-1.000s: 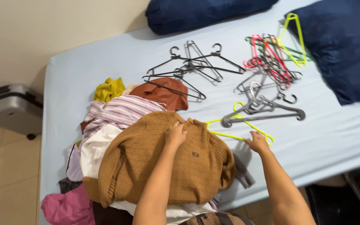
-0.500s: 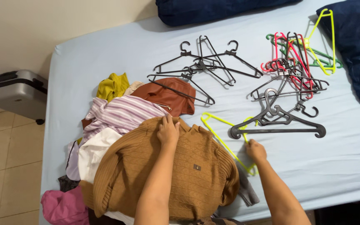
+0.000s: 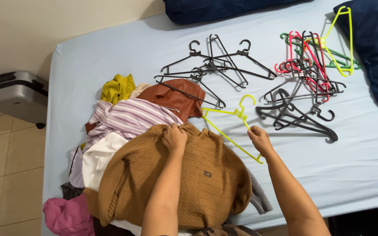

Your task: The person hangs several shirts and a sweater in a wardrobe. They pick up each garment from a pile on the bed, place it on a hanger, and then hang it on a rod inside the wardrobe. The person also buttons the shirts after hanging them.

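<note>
brown knit sweater (image 3: 184,183) lay on top of the clothes pile (image 3: 110,131) at the bed's (image 3: 364,175) near edge. left hand (image 3: 174,137) pinched its collar tight. right hand (image 3: 260,139) held the yellow hanger (image 3: 232,126) just beside it. black hangers (image 3: 215,65) lay farther back.

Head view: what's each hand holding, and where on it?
Left hand grips the brown knit sweater at its neckline. Right hand holds the yellow hanger by its lower bar, near the right end.
</note>
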